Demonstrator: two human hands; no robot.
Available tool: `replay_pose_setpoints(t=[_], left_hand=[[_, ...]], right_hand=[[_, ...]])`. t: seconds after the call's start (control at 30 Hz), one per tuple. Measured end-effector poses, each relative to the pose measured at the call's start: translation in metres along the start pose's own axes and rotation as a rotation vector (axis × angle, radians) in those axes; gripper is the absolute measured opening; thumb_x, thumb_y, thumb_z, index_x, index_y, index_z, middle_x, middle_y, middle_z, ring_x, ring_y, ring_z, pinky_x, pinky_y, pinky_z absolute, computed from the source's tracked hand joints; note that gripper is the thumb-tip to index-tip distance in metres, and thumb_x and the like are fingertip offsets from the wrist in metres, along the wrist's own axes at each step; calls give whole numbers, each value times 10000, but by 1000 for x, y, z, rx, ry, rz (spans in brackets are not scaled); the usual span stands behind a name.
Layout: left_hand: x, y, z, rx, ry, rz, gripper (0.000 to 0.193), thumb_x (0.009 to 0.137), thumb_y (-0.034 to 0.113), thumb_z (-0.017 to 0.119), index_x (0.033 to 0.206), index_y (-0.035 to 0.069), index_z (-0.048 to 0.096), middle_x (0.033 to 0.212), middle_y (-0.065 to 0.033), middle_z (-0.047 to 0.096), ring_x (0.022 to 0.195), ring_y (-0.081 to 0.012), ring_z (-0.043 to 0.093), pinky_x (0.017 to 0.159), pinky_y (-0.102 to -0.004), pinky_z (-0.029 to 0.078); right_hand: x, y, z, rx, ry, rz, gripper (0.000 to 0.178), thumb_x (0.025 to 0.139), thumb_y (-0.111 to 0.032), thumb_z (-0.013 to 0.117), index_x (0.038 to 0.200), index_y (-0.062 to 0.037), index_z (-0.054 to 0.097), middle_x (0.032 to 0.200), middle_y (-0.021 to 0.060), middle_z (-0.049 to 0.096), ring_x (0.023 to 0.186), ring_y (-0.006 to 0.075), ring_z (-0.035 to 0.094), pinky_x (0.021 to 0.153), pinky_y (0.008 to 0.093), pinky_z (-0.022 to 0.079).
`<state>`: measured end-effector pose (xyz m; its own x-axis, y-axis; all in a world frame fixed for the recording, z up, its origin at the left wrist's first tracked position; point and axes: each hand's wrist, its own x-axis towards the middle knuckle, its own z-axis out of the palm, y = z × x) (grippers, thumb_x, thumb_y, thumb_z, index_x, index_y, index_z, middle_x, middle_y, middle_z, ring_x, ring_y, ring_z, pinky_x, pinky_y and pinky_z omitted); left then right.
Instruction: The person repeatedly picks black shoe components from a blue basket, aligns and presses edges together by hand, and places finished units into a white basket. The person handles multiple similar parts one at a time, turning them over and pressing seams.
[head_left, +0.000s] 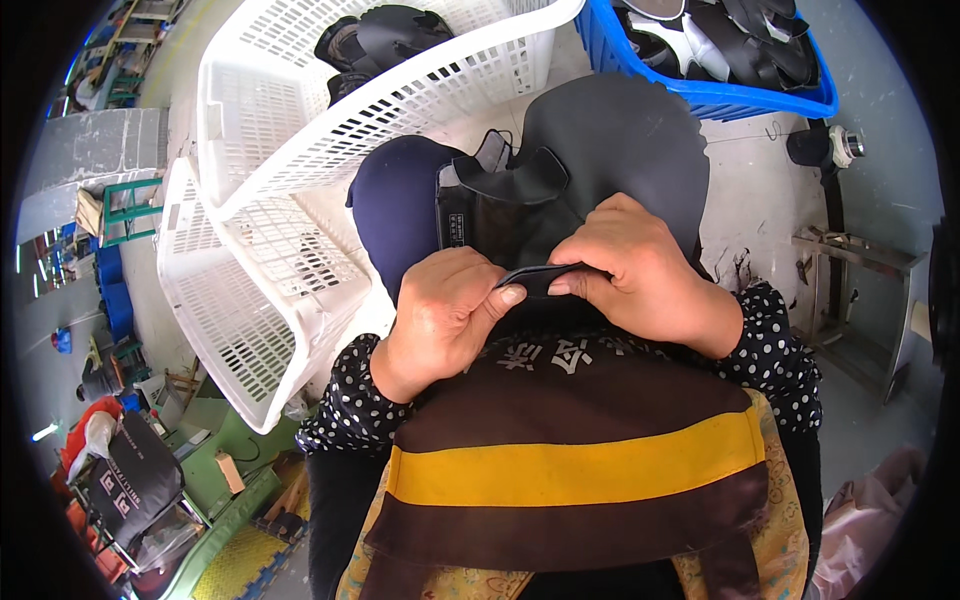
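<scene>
My left hand (445, 308) and my right hand (640, 275) meet in the middle, thumbs toward each other, both closed. Between their fingertips they pinch the near edge of a black shoe upper (500, 225), bending it up into a dark strip. Its far end shows a raised collar-like flap with grey lining, and a small printed label sits on its left part. Behind it lie a navy rounded form (395, 205) on the left and a larger dark grey one (620, 140) on the right. Its underside is hidden by my hands.
White perforated baskets (265, 185) stand ahead and to the left, one with black shoe parts (390, 40) inside. A blue crate (725, 105) of black and white shoe parts is at the far right. A metal stand (860, 255) stands right; a brown apron (580, 420) covers my lap.
</scene>
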<state>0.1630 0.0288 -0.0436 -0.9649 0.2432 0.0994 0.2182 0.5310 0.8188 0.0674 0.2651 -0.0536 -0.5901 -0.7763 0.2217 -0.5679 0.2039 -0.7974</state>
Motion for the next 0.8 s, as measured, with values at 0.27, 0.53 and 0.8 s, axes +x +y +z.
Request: replay_pose_setpoints(t=[0.27, 0.53, 0.8], left_hand=[[67, -32, -64, -265, 31, -289, 337, 1046, 202, 615, 1282, -27, 689, 1199, -102, 753, 1148, -201, 666, 998, -317, 506], [131, -65, -73, -550, -702, -480, 511, 876, 149, 799, 1320, -42, 632, 1158, -53, 731, 1013, -128, 661, 819, -270, 559], [45, 42, -93, -616, 144, -451, 187, 940, -2, 724, 1124, -36, 741, 1030, -35, 764, 924, -101, 670, 897, -269, 534]], right_hand=[[6, -4, -12, 138, -45, -150, 177, 786, -95, 848, 857, -102, 686, 748, 0, 639, 723, 217, 619, 898, 409, 461], [22, -11, -100, 253, -52, -350, 155, 770, -190, 842, 830, -72, 761, 787, 23, 736, 871, 244, 696, 1095, 519, 420], [63, -7, -147, -36, 530, -82, 144, 910, -36, 774, 1052, -17, 779, 1041, 68, 764, 1007, 192, 710, 926, 304, 559]])
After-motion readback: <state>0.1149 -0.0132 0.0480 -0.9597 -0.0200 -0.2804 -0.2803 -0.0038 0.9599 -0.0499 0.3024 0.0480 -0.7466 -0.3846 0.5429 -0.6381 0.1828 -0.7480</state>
